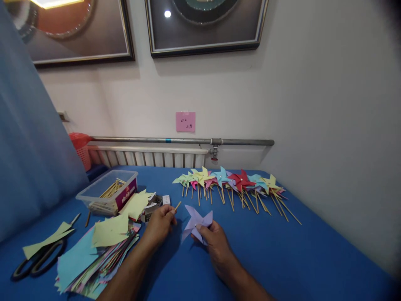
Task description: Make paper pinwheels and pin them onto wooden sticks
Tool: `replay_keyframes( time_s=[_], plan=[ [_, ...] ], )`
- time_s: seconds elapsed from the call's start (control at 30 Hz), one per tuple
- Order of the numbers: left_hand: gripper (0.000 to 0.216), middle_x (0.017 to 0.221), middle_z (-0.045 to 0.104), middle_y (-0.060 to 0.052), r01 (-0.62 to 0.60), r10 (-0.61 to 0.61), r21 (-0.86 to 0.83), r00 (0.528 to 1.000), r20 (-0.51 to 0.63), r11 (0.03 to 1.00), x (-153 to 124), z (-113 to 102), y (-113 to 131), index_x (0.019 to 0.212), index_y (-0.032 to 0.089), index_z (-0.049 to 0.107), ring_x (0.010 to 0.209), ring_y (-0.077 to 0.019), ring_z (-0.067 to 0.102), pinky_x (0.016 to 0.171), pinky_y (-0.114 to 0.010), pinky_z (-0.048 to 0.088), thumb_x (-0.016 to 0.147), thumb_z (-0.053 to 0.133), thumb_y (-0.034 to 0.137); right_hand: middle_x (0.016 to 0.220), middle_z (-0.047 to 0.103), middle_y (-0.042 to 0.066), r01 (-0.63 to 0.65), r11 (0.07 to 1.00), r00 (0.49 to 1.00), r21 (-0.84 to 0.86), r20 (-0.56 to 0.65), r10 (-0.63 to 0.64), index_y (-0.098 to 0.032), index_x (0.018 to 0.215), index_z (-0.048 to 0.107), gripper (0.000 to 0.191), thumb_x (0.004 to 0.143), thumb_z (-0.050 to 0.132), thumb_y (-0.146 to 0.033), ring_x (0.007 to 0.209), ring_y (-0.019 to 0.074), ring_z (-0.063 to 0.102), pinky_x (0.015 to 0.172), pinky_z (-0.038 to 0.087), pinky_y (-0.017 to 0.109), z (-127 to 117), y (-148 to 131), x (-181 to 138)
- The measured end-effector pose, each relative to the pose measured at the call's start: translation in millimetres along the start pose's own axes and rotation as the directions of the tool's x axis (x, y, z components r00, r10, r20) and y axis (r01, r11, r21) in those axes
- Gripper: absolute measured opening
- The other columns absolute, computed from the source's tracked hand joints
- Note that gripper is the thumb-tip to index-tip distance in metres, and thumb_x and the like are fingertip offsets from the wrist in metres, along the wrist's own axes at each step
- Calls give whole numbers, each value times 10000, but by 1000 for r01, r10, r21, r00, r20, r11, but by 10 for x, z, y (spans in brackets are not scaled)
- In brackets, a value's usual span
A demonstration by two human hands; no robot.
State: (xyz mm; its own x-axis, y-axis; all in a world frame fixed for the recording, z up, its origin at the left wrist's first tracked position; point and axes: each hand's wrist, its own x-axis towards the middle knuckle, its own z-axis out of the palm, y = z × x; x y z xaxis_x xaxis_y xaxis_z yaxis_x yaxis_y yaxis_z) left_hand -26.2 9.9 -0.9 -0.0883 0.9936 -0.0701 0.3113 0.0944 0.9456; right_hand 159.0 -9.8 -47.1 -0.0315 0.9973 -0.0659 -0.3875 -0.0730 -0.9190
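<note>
My right hand (pixel 216 242) pinches a lilac paper pinwheel (pixel 196 220) near its centre, with the thumb close to a small pin at the middle. No stick shows on this pinwheel. To its left, my left hand (pixel 161 221) is closed on a thin wooden stick (pixel 178 205), whose tip sticks out past the fingers toward the pinwheel. Stick and pinwheel are apart. Just behind the left hand lie a small open box (pixel 153 205) of metal bits and a small white box (pixel 166 200).
Several finished pinwheels on sticks (pixel 241 179) lie at the back of the blue table (pixel 291 267). A clear plastic tub (pixel 106 196) holds sticks at left. Stacked coloured paper (pixel 81 259) and black-handled scissors (pixel 46 259) lie front left. A radiator (pixel 150 156) runs along the wall.
</note>
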Motion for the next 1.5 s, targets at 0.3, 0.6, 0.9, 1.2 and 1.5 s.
replay_keyframes(
  time_s=[0.3,0.6,0.9,1.2,1.5],
  plan=[
    [151,538,514,62,16,-25,41,973,229,999,-149,115,9,721,208,624,497,-117,428,527,-237,306,870,597,211,810,763,20,11,1000,1000,8,22,-11,-185,934,769,358,674,920,-379,731,206,668,718,534,308,-9,-44,-9],
    [166,590,552,46,-33,14,65,964,264,997,-244,164,62,759,210,654,531,-137,493,545,-243,349,850,528,154,716,707,-11,28,999,999,-44,27,-27,-186,879,752,368,649,932,-410,670,183,613,684,491,297,-12,-75,-15],
    [150,594,565,31,-86,53,123,967,249,989,-270,126,51,712,222,622,553,-147,494,547,-246,340,835,549,173,681,688,-16,47,992,999,-115,-3,-48,-197,882,760,356,665,908,-438,671,203,615,662,486,303,1,-94,-35],
    [145,604,551,36,-86,49,127,962,267,988,-290,115,74,692,220,602,575,-140,463,554,-242,322,827,558,189,667,687,-16,60,988,998,-143,-2,-61,-191,889,754,368,678,897,-457,653,198,602,662,469,304,-25,-71,-8],
    [148,605,547,37,-75,46,116,970,237,990,-259,130,34,706,218,613,568,-139,467,559,-245,323,840,557,187,621,661,-19,32,991,999,-127,-29,-36,-194,841,748,358,649,910,-449,627,195,583,637,457,303,4,-90,-28]
  ],
)
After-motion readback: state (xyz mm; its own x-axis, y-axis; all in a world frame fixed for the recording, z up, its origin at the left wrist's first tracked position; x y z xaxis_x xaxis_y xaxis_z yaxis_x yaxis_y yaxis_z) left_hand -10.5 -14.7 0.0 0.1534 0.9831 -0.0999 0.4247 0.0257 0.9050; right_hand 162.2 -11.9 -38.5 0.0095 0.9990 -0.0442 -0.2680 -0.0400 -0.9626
